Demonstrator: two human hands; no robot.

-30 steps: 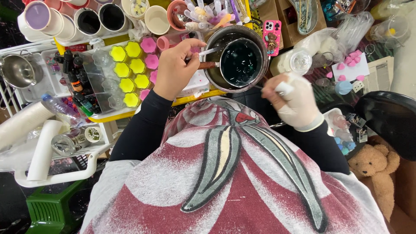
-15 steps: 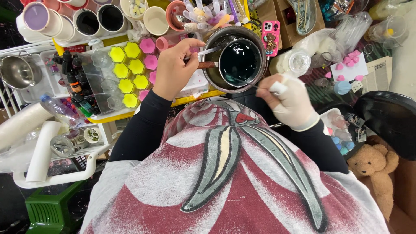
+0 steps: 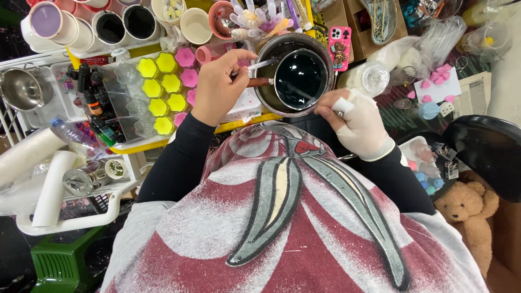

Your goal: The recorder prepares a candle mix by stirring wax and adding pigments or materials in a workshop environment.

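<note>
White printed sheet (image 3: 473, 93), far right

There is only one view, from the camera on my head, looking steeply down over my chest. My patterned shirt (image 3: 293, 217) fills the lower half of the frame, close up. The crowded desk (image 3: 179, 142) runs across the top, with my hands near its upper middle, at arm's reach.

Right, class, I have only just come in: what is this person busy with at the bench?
The left hand grips the handle of a small pot of dark liquid, set inside a larger metal pot. The gloved right hand holds a thin stick dipped in that liquid. Yellow moulds sit filled alongside.
</note>
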